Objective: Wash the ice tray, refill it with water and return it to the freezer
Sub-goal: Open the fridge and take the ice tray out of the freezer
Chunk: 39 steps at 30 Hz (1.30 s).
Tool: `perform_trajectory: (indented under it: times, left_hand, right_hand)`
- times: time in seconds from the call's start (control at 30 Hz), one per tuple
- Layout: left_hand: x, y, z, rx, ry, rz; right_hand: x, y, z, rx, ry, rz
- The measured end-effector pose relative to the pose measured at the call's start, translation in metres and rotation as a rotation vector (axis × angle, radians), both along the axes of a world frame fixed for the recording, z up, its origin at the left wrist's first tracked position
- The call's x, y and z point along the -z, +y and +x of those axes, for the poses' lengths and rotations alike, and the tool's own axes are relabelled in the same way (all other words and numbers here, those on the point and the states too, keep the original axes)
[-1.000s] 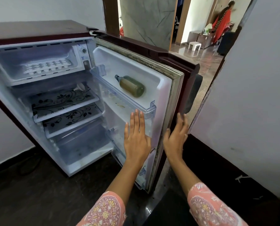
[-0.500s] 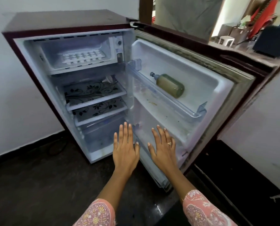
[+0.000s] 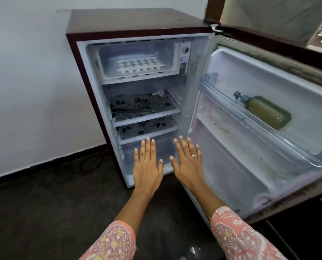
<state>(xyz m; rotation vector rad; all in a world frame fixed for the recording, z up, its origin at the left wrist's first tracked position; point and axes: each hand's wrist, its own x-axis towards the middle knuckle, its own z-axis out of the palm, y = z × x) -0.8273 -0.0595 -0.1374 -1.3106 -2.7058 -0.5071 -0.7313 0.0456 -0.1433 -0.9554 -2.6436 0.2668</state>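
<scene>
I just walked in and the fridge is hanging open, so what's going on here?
A person faces a small fridge with its door wide open. The left hand and right hand are held out flat before the lower shelves, holding nothing. The white ice tray sits untouched in the freezer compartment at the top. A bottle lies in the door shelf.

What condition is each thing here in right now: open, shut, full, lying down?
Fridge door: swung wide open.
Freezer compartment: open at the front.
Ice tray: lying flat inside it, not yet taken out; contents unclear.
Bottle: capped, lying on its side in the door, holding yellowish liquid.
Left hand: open, fingers straight, holding nothing.
Right hand: open, fingers spread, holding nothing.
</scene>
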Motion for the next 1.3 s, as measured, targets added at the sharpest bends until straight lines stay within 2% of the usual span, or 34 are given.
perform_trajectory:
  times: [0.5, 0.67, 0.87, 1.3]
  left_hand:
    - [0.006, 0.047, -0.101, -0.081, -0.084, 0.057]
    - [0.01, 0.079, -0.138, -0.12, -0.095, 0.052]
    - [0.008, 0.128, -0.188, -0.167, -0.112, 0.139]
    - [-0.036, 0.195, -0.302, -0.272, 0.025, 0.276]
  right_hand:
    - [0.003, 0.051, -0.108, -0.061, -0.055, 0.084]
    - [0.009, 0.085, -0.15, -0.077, -0.004, 0.061]
    - [0.0, 0.138, -0.203, -0.079, 0.069, 0.058]
    - [-0.051, 0.24, -0.302, -0.044, 0.273, 0.085]
